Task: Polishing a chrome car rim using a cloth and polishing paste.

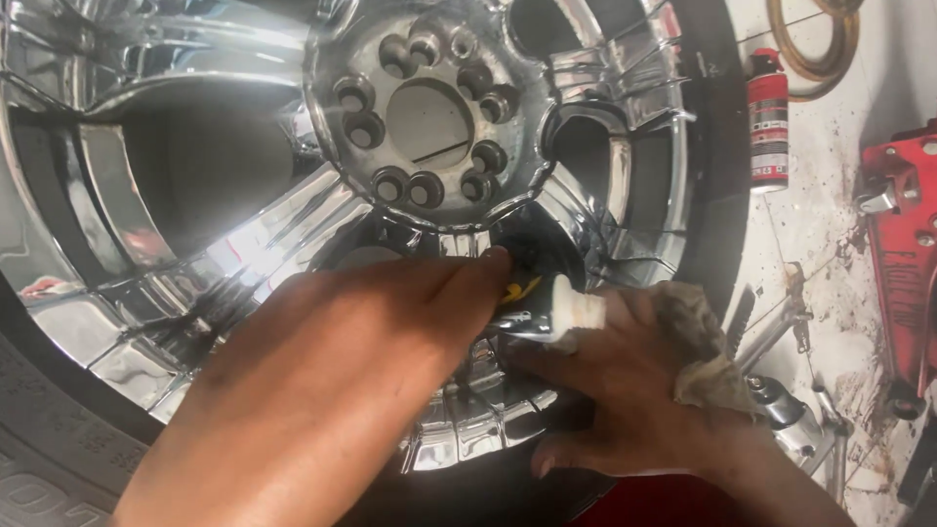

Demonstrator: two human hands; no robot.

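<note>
two hands: both low on chrome wheel (293,224), near rim edge
l hand (322,390): fingertips pressed to a spoke gap, touching small yellow-black piece (520,289); grip on it can't tell
r hand (625,390): spread flat on rim, loose, dirty rag (698,351) draped over its back
wheel: lying flat, hub holes (429,117) up, tyre (49,439) round it
floor r side: red spray can (768,122), red jack (903,244)

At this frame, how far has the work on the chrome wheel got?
Done: most of the chrome wheel gleams. In hand: the left hand reaches into a spoke gap, while the right hand, with a dirty rag on it, rests on the rim. Left: cannot tell.
</note>
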